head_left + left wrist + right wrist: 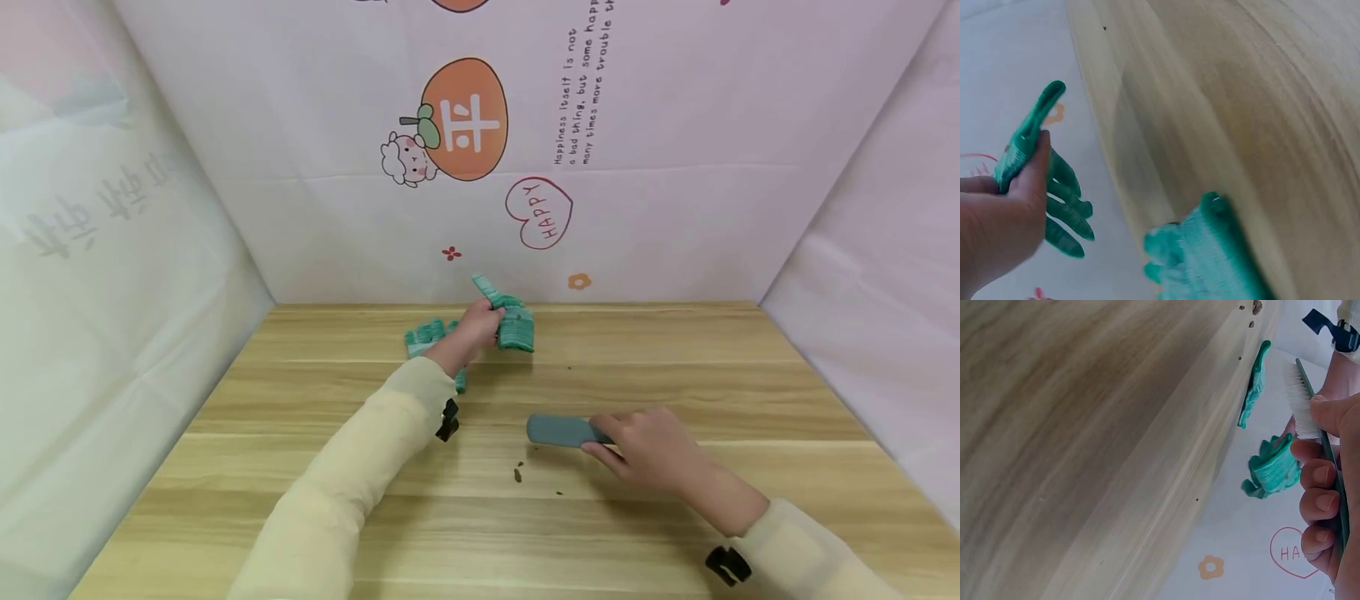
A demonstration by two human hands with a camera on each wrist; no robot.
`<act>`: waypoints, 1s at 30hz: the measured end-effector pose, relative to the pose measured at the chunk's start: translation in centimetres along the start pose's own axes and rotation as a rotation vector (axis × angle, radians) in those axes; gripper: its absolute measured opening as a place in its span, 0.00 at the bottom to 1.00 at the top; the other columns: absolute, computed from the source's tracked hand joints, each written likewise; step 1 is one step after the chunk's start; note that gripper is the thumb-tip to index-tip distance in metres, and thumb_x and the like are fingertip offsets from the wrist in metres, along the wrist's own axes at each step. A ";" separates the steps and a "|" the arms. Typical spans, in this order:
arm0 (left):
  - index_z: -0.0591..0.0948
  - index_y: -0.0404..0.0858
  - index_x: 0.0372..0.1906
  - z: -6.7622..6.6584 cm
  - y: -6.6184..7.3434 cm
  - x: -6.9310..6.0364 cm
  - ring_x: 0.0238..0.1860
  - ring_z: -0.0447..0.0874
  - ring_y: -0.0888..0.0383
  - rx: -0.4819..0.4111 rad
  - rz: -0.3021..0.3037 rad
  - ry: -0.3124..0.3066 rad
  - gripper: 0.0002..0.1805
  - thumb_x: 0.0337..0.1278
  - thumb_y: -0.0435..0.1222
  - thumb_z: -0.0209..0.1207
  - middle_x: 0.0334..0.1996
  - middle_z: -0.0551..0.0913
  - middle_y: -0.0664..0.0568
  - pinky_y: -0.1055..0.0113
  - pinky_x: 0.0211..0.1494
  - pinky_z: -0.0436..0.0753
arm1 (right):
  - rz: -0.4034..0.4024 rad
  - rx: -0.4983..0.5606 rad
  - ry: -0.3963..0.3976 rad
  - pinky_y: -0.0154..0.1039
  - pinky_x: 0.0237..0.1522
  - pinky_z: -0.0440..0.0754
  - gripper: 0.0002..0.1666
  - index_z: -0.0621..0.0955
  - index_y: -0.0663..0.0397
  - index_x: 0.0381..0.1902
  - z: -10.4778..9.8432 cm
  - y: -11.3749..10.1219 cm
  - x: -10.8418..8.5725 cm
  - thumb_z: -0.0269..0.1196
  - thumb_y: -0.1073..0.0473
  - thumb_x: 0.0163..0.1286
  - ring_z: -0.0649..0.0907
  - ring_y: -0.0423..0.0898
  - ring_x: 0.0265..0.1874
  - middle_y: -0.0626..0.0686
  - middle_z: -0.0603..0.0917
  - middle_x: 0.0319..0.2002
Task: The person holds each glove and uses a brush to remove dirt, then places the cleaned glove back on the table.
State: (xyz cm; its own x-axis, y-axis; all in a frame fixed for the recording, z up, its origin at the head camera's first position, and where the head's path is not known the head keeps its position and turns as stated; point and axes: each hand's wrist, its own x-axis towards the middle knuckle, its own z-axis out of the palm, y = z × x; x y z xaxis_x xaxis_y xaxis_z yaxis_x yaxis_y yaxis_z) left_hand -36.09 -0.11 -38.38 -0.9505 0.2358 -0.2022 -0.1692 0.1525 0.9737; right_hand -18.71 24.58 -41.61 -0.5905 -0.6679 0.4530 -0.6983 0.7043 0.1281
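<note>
Near the table's back edge my left hand [477,325] pinches a green work glove [517,330], lifted off the wood. In the left wrist view, the held glove [1066,203] hangs with its fingers spread. A second green glove [425,335] lies on the table, partly hidden by my left forearm; the left wrist view also has this glove [1207,256]. My right hand [656,450] grips a grey-blue brush [558,431] by its handle. White bristles of the brush [1302,412] are visible in the right wrist view, and they appear clear of the tabletop.
Small brown crumbs [517,475] lie on the wooden table [450,533] in front of the brush. A printed white cloth [337,242] stands behind the table, with more white cloth at both sides. Each wrist bears a black strap mount [727,566].
</note>
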 end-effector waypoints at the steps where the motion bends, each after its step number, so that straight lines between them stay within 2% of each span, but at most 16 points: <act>1: 0.66 0.33 0.66 -0.1 -0.3 0.2 0.39 0.74 0.55 -0.042 -0.013 -0.008 0.20 0.78 0.36 0.42 0.46 0.74 0.43 0.57 0.50 0.76 | 0.001 -0.001 -0.002 0.29 0.12 0.61 0.21 0.83 0.55 0.34 0.0 0.0 0.1 0.64 0.42 0.66 0.64 0.30 0.11 0.43 0.78 0.16; 4: 0.65 0.33 0.67 -0.3 -1.3 0.8 0.36 0.71 0.57 -0.114 -0.067 -0.028 0.19 0.78 0.35 0.40 0.40 0.72 0.45 0.60 0.46 0.75 | -0.004 -0.011 -0.005 0.29 0.11 0.62 0.21 0.83 0.55 0.35 0.0 0.0 0.2 0.64 0.42 0.66 0.65 0.31 0.11 0.43 0.77 0.15; 8: 0.60 0.33 0.71 -0.5 -2.7 1.2 0.42 0.77 0.53 -0.097 -0.132 -0.034 0.22 0.78 0.33 0.40 0.44 0.75 0.43 0.63 0.44 0.79 | -0.015 -0.012 0.004 0.30 0.11 0.63 0.21 0.83 0.55 0.34 0.1 0.1 0.3 0.65 0.42 0.66 0.65 0.31 0.10 0.43 0.77 0.14; 11: 0.56 0.32 0.73 -0.5 -3.3 1.2 0.46 0.81 0.48 -0.104 -0.168 -0.029 0.24 0.77 0.31 0.40 0.48 0.77 0.38 0.59 0.45 0.82 | -0.022 -0.011 0.015 0.29 0.11 0.62 0.19 0.83 0.55 0.33 0.1 0.2 0.2 0.68 0.44 0.63 0.64 0.30 0.10 0.42 0.75 0.14; 16: 0.51 0.32 0.75 -0.6 -3.8 0.6 0.37 0.82 0.51 -0.068 -0.214 -0.019 0.28 0.75 0.27 0.39 0.44 0.78 0.38 0.60 0.43 0.83 | -0.023 -0.004 0.004 0.29 0.12 0.63 0.18 0.83 0.56 0.32 0.2 0.5 0.0 0.69 0.46 0.61 0.63 0.30 0.11 0.42 0.75 0.13; 19: 0.44 0.33 0.76 -0.7 -4.0 0.2 0.34 0.81 0.53 -0.052 -0.221 -0.017 0.32 0.73 0.25 0.39 0.45 0.76 0.37 0.61 0.42 0.83 | -0.018 0.001 -0.006 0.29 0.12 0.63 0.17 0.83 0.56 0.32 0.3 0.6 -0.1 0.70 0.48 0.60 0.63 0.30 0.11 0.42 0.74 0.13; 24: 0.39 0.35 0.77 -1.0 -4.7 0.1 0.37 0.80 0.51 -0.014 -0.223 0.000 0.36 0.70 0.24 0.38 0.55 0.70 0.36 0.61 0.41 0.82 | -0.011 -0.004 0.003 0.28 0.12 0.62 0.17 0.82 0.55 0.32 0.6 1.0 -0.4 0.73 0.49 0.57 0.61 0.29 0.11 0.40 0.73 0.13; 26: 0.37 0.36 0.77 -1.2 -4.9 0.0 0.40 0.80 0.50 -0.007 -0.227 -0.003 0.37 0.70 0.24 0.38 0.59 0.68 0.35 0.61 0.42 0.82 | -0.005 -0.004 0.008 0.28 0.12 0.61 0.17 0.82 0.54 0.32 0.7 1.2 -0.6 0.71 0.47 0.59 0.61 0.29 0.11 0.39 0.72 0.13; 29: 0.35 0.37 0.77 -1.2 -5.2 -0.2 0.46 0.81 0.45 -0.019 -0.230 -0.017 0.38 0.70 0.24 0.39 0.60 0.68 0.32 0.57 0.46 0.82 | 0.004 -0.010 0.017 0.28 0.12 0.59 0.18 0.81 0.53 0.32 0.8 1.5 -0.7 0.68 0.44 0.62 0.60 0.30 0.11 0.39 0.71 0.13; 30: 0.35 0.38 0.77 -1.2 -5.3 -0.2 0.45 0.82 0.45 -0.019 -0.233 -0.020 0.38 0.70 0.24 0.39 0.59 0.68 0.32 0.57 0.46 0.82 | 0.010 -0.012 0.016 0.29 0.12 0.59 0.18 0.81 0.53 0.32 0.8 1.5 -0.8 0.67 0.43 0.63 0.60 0.30 0.11 0.39 0.71 0.13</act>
State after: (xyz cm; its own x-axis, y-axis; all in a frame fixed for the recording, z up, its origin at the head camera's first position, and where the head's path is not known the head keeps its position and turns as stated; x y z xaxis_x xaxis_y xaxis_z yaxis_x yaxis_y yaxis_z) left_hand -35.29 -2.16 -43.36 -0.8800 0.2153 -0.4233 -0.3884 0.1866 0.9024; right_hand -19.64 25.99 -42.45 -0.5913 -0.6567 0.4681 -0.6872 0.7140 0.1336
